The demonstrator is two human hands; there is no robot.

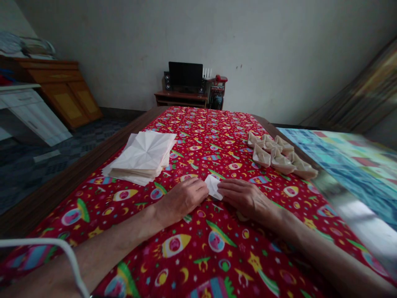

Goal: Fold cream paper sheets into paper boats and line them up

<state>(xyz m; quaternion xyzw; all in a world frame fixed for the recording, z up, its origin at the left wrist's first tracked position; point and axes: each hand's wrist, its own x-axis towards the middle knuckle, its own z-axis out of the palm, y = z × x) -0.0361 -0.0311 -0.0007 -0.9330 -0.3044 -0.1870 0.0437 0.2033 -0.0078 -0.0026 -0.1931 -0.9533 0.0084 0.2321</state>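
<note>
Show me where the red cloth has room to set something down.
Free cloth: between the paper stack and folded pieces, beyond the small paper; also nearer, between the forearms. Crowded: the middle, where left hand and right hand touch that paper.

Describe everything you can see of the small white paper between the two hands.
The small white paper looks folded, with crease lines across its face and angular edges. It appears thin, matte and unprinted. It sits turned at a slant over the red patterned cloth. The left hand meets its left side; fingers of the right hand cover part of its right side. Its underside is hidden.
</note>
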